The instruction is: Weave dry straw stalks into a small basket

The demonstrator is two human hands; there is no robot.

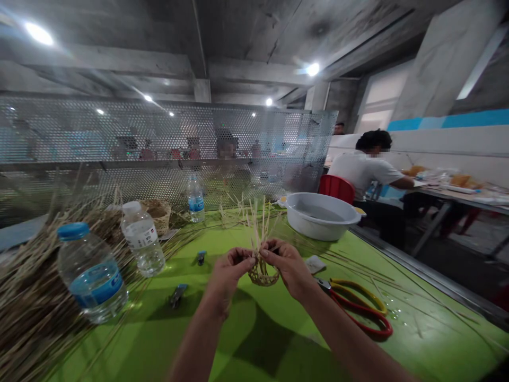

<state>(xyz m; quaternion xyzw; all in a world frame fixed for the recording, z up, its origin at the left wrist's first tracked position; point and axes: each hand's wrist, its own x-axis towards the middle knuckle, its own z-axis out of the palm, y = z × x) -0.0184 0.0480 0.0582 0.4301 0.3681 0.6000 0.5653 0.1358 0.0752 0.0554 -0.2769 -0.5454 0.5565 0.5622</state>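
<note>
The left hand pinches the left side of a small basket between thumb and fingers, just below the centre of the frame. The right hand grips the opposite side in the same way, so the hands are near each other with the basket between them. Pale strips stand up from the basket, fanning out above the fingertips.

Under the hands lies a green table. Left of the left hand are two clips, the upper clip and the lower clip. Right of the right hand, scissors with one red and one yellow handle lie beside a white scrap.

Farther up, right of centre, sits a white basin. On the left stand a blue-capped bottle and a white-capped bottle, next to a heap of straw; another bottle stands farther back. A metal screen full of holes crosses behind the table. At the right of the frame, a person in a white shirt sits on a red chair
</note>
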